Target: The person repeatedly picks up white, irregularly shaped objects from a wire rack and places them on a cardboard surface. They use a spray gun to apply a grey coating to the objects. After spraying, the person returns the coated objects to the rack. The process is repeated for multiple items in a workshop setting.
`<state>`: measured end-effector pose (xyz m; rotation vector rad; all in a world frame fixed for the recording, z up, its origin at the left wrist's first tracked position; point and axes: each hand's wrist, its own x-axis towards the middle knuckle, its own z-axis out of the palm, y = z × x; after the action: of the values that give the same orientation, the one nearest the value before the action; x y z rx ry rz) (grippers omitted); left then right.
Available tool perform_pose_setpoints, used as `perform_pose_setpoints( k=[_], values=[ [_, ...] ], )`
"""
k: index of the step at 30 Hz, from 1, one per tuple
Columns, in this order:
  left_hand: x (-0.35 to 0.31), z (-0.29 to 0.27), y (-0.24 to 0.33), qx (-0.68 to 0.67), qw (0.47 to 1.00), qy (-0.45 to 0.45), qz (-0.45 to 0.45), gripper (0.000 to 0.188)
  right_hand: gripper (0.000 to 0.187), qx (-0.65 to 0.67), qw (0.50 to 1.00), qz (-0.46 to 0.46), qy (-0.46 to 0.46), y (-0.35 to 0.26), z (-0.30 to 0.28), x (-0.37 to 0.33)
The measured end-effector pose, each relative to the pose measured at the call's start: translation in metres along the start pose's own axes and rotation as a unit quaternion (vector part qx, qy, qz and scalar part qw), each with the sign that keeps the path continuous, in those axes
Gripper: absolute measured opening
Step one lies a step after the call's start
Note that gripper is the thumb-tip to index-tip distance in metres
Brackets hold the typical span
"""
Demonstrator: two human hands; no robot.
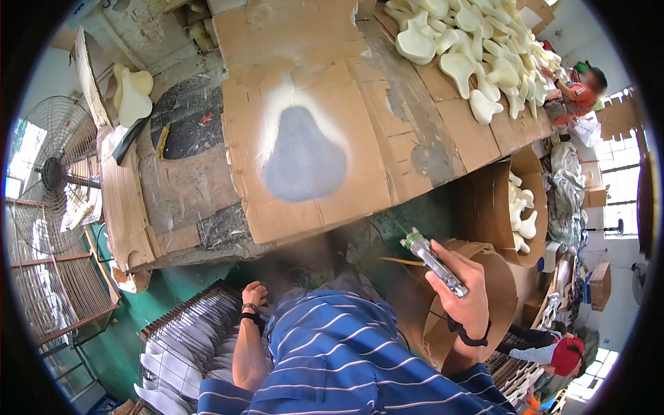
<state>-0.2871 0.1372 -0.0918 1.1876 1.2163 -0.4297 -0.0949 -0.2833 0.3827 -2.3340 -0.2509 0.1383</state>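
My right hand (461,285) is wrapped round a silver spray gun (434,261) with a green part at its front end, held off the table's near edge. Hanging low at my left side, my left hand (254,295) has its fingers curled in, and nothing shows in it. A grey saddle-shaped patch (304,158) lies on the brown cardboard (266,225) on the table, with a whitish spray haze round its outline. Whether it is a flat piece or bare cardboard, I cannot tell. Neither hand touches it.
Cream bicycle-saddle foams (484,69) are heaped at the table's far right. A cardboard drum (477,207) holds more, beside another drum (494,277). White saddle shapes (176,366) fill a rack at lower left. A large fan (52,169) stands left. A co-worker (577,97) is at far right.
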Motion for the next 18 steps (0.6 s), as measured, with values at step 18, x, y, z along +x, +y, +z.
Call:
perform_pose_setpoints(
  k=[18],
  values=[
    [-0.008,-0.002,-0.01,0.043,0.999,-0.008,-0.006,0.042,0.063,0.026,0.994,-0.06,-0.082,-0.018,0.013,0.001]
  ],
)
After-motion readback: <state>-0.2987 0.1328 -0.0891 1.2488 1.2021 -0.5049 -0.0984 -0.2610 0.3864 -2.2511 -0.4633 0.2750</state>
